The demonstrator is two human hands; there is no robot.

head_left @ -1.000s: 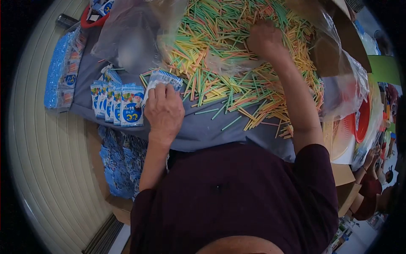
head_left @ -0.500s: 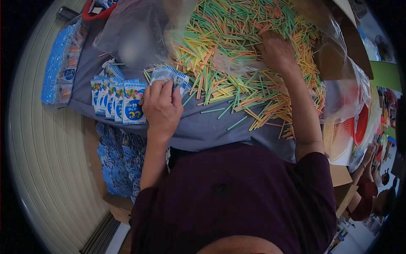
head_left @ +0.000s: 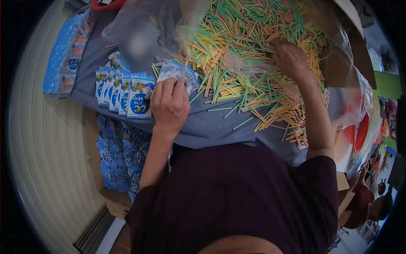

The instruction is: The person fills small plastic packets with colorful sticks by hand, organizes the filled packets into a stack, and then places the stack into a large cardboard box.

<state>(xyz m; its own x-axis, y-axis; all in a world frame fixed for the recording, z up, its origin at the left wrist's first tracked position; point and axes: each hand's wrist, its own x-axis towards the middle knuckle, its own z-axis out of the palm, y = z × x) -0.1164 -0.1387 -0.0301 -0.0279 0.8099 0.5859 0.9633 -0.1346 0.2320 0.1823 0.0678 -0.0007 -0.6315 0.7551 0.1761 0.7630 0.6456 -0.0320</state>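
Observation:
My left hand [head_left: 171, 106] is closed, its bent fingers pressed over small white-and-blue packets [head_left: 172, 69] that lie on the cloth. Just left of it, a fanned row of printed packets [head_left: 140, 95] with blue striped edges overlaps along the cloth. My right hand [head_left: 292, 62] reaches into a big heap of thin green, yellow and orange sticks [head_left: 249, 25]. Its fingers are curled down among the sticks. The fingertips are partly hidden, so what they hold cannot be made out.
A clear bag of blue-edged packets [head_left: 63, 55] lies at the left end of the grey cloth [head_left: 203, 131]. Below the edge, a cardboard box [head_left: 114, 205] holds many blue packets. Clear plastic film [head_left: 165, 25] surrounds the heap. At the far right is another person [head_left: 359, 203].
The whole view has shifted slightly, moving the packets and heap a little rightward. My left hand stays on its packets. My right hand remains among the sticks, slightly lower in view.

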